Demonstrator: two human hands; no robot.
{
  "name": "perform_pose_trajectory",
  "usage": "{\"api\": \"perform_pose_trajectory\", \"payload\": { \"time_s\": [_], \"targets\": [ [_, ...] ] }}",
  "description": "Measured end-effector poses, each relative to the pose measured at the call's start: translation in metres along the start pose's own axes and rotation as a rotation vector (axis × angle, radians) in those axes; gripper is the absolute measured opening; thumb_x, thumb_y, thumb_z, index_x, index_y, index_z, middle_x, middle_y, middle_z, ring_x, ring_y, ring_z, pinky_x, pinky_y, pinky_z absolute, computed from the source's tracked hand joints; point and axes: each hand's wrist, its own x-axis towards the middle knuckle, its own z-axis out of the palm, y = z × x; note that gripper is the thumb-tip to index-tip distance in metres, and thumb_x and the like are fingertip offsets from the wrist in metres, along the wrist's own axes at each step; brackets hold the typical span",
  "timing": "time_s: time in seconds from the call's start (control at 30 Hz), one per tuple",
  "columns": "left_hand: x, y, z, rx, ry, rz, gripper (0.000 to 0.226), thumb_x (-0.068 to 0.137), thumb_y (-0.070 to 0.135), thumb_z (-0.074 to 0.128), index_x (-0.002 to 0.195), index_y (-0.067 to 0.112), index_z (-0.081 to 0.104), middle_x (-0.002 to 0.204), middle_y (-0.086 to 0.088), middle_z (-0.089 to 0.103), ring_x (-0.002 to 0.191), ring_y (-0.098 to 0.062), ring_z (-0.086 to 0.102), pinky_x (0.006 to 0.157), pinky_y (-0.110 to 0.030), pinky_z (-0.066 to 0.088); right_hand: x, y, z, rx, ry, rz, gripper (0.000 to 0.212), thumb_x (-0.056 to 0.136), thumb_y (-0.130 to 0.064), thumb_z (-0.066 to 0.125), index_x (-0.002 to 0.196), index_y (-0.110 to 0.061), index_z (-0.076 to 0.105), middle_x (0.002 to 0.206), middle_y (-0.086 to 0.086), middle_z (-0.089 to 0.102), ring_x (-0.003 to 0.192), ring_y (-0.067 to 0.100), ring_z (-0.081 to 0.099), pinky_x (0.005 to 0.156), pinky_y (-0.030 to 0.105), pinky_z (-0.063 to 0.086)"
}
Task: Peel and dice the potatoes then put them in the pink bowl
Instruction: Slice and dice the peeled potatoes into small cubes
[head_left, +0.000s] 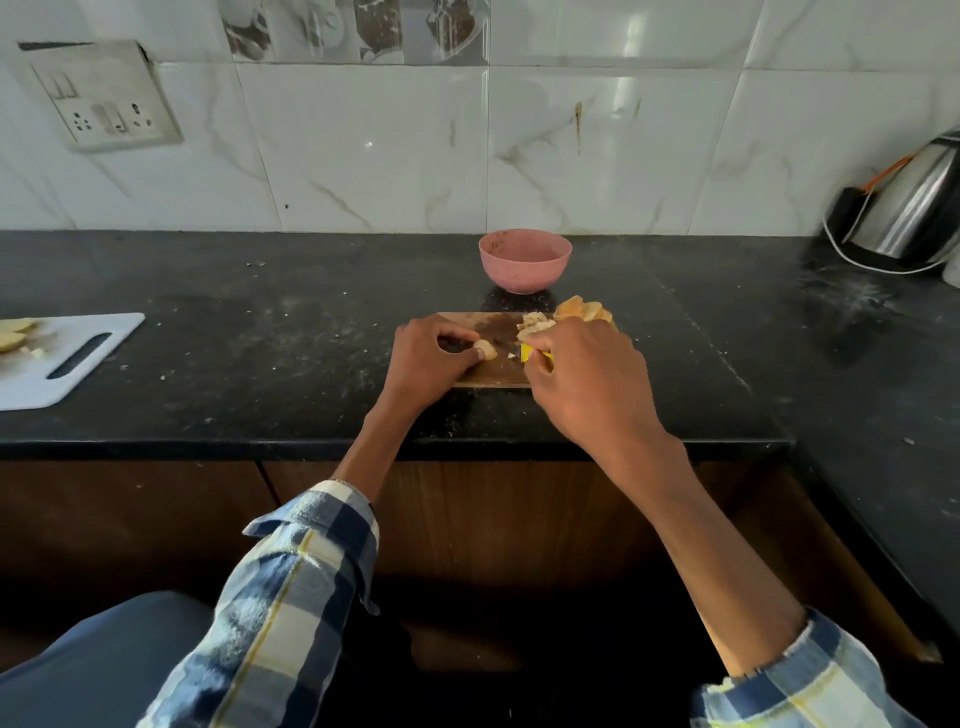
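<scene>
Checked sleeves (291, 587) frame the bottom of the view, and both hands work over the wooden board (493, 371) on the dark surface (260, 332). Left hand (431, 358) pinches a small potato piece (486, 351) against the board. Right hand (587, 379) is curled round a yellow-handled knife (529, 354); its blade is hidden, probably just right of that piece. Diced bits (535, 325) and peels (582, 310) lie at the board's one o'clock corner. At twelve o'clock, well apart from the board, stands the pink bowl (524, 260), apparently empty. To dice well, I would tuck the left fingertips back from the edge, cut straight down in even steps, and keep the piece flat.
</scene>
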Motion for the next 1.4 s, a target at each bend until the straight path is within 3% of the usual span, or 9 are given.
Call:
{"api": "perform_pose_trajectory", "payload": {
  "time_s": [0.17, 0.23, 0.43, 0.7, 0.87, 1.0, 1.1, 1.23, 1.4],
  "targets": [
    [-0.003, 0.002, 0.001, -0.007, 0.033, 0.015, 0.015, 0.082, 0.021, 0.088, 0.096, 0.021, 0.084, 0.093, 0.01, 0.076, 0.083, -0.002, 0.068, 0.077, -0.014, 0.05, 0.014, -0.011, 0.02, -0.016, 0.009, 0.008, 0.025, 0.101, -0.033, 0.062, 0.118, -0.02, 0.075, 0.098, 0.001, 0.073, 0.083, 0.014, 0.066, 0.065, 0.028, 0.049],
    [-0.003, 0.003, 0.0, -0.015, 0.037, 0.019, 0.014, 0.082, 0.018, 0.088, 0.095, 0.021, 0.083, 0.09, 0.012, 0.074, 0.081, -0.001, 0.067, 0.075, -0.013, 0.049, 0.021, -0.015, 0.026, -0.024, -0.023, 0.01, 0.025, 0.102, -0.032, 0.062, 0.12, -0.018, 0.073, 0.103, 0.003, 0.073, 0.09, 0.018, 0.068, 0.071, 0.032, 0.055],
    [-0.001, 0.001, 0.0, -0.025, 0.014, 0.004, 0.013, 0.083, 0.016, 0.087, 0.094, 0.022, 0.083, 0.088, 0.015, 0.072, 0.081, 0.0, 0.066, 0.071, -0.007, 0.045, 0.03, -0.019, 0.027, -0.046, -0.086, -0.003, 0.03, 0.101, -0.031, 0.064, 0.127, -0.017, 0.07, 0.113, 0.004, 0.072, 0.098, 0.021, 0.068, 0.076, 0.032, 0.052],
    [-0.005, 0.005, -0.001, 0.016, -0.012, 0.079, 0.017, 0.087, 0.008, 0.079, 0.089, 0.025, 0.083, 0.08, 0.03, 0.063, 0.081, 0.01, 0.064, 0.073, -0.001, 0.044, 0.013, -0.014, 0.019, -0.103, -0.074, -0.007, 0.025, 0.1, -0.029, 0.065, 0.119, -0.014, 0.069, 0.105, 0.005, 0.071, 0.093, 0.021, 0.067, 0.072, 0.031, 0.047],
    [-0.004, 0.001, -0.003, 0.012, -0.06, 0.071, 0.019, 0.087, 0.017, 0.082, 0.105, 0.023, 0.082, 0.101, 0.014, 0.071, 0.089, 0.007, 0.06, 0.079, -0.006, 0.04, 0.011, -0.009, 0.023, -0.016, -0.039, 0.063, 0.02, 0.1, -0.03, 0.063, 0.111, -0.017, 0.074, 0.091, 0.0, 0.07, 0.08, 0.015, 0.065, 0.067, 0.031, 0.051],
    [-0.002, 0.001, -0.003, -0.023, -0.099, 0.104, 0.023, 0.087, 0.013, 0.081, 0.109, 0.022, 0.081, 0.099, 0.013, 0.07, 0.085, 0.018, 0.058, 0.073, 0.001, 0.039, 0.011, -0.001, 0.021, 0.065, 0.0, 0.112, 0.022, 0.101, -0.028, 0.064, 0.117, -0.019, 0.076, 0.09, -0.001, 0.071, 0.072, 0.009, 0.059, 0.06, 0.026, 0.043],
    [-0.001, -0.001, -0.002, -0.009, -0.137, 0.107, 0.024, 0.09, 0.019, 0.08, 0.112, 0.027, 0.08, 0.103, 0.018, 0.068, 0.093, 0.008, 0.059, 0.082, -0.01, 0.043, 0.009, 0.003, 0.015, 0.088, 0.045, 0.145, 0.022, 0.101, -0.028, 0.064, 0.116, -0.017, 0.076, 0.094, 0.001, 0.073, 0.073, 0.009, 0.057, 0.061, 0.027, 0.05],
    [0.001, -0.004, 0.003, 0.059, -0.183, 0.133, 0.023, 0.092, 0.029, 0.077, 0.114, 0.037, 0.077, 0.113, 0.019, 0.067, 0.109, -0.013, 0.055, 0.102, -0.044, 0.045, 0.007, 0.009, 0.011, 0.096, 0.025, 0.187, 0.023, 0.1, -0.031, 0.065, 0.116, -0.02, 0.077, 0.092, 0.0, 0.074, 0.071, 0.01, 0.062, 0.064, 0.032, 0.058],
    [0.001, -0.005, 0.004, 0.05, -0.15, 0.141, 0.021, 0.091, 0.032, 0.079, 0.111, 0.036, 0.079, 0.107, 0.022, 0.067, 0.106, -0.012, 0.055, 0.104, -0.05, 0.045, 0.002, 0.007, 0.016, 0.111, -0.023, 0.184, 0.024, 0.099, -0.031, 0.066, 0.119, -0.021, 0.076, 0.094, -0.003, 0.074, 0.074, 0.01, 0.064, 0.063, 0.027, 0.054]
  ]
}}
